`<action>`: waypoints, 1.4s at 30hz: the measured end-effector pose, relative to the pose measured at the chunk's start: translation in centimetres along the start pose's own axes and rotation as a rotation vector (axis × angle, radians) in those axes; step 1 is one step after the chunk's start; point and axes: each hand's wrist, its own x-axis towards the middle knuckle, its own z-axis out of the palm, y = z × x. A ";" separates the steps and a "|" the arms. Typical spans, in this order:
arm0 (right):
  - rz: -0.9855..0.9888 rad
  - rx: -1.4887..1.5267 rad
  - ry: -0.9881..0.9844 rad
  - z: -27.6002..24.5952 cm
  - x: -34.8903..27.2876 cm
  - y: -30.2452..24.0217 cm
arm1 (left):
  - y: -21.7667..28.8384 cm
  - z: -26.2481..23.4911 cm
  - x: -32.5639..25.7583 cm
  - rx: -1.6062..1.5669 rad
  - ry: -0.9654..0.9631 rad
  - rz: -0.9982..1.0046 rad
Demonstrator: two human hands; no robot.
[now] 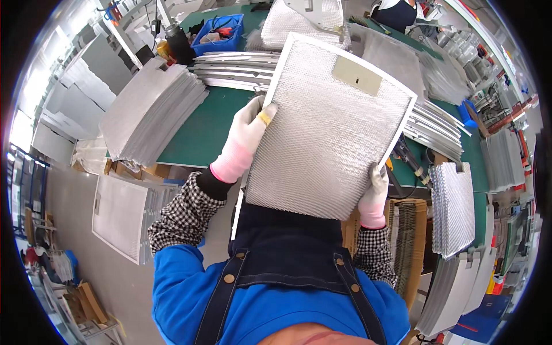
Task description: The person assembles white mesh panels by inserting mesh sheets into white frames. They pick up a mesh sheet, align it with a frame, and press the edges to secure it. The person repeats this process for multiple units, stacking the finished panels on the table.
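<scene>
Tilted up in front of my apron is a silver mesh filter panel point(322, 132). Pale frame strips run along its top, left and right sides, and a beige plate with a small slot sits near its top edge. My left hand point(244, 135), in a white and pink glove with a yellow band at the thumb, is closed on the left edge. Lower down on the right edge, my right hand point(375, 194) is closed in a matching glove. The fingers behind the panel are hidden. A narrow white strip point(237, 215) shows below my left hand, partly covered by the panel.
Mesh sheets point(152, 112) are stacked on the green table point(190, 129) at left. Frame strips lie behind the panel point(236, 69) and at right point(434, 129), near a power screwdriver point(411, 158). A blue bin point(221, 33) stands at the back. A cardboard box point(417, 230) is below right.
</scene>
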 end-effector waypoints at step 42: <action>-0.831 -1.463 -0.854 4.0 4.9 -10.3 | -0.4 4.3 3.1 0.797 -1.053 -0.063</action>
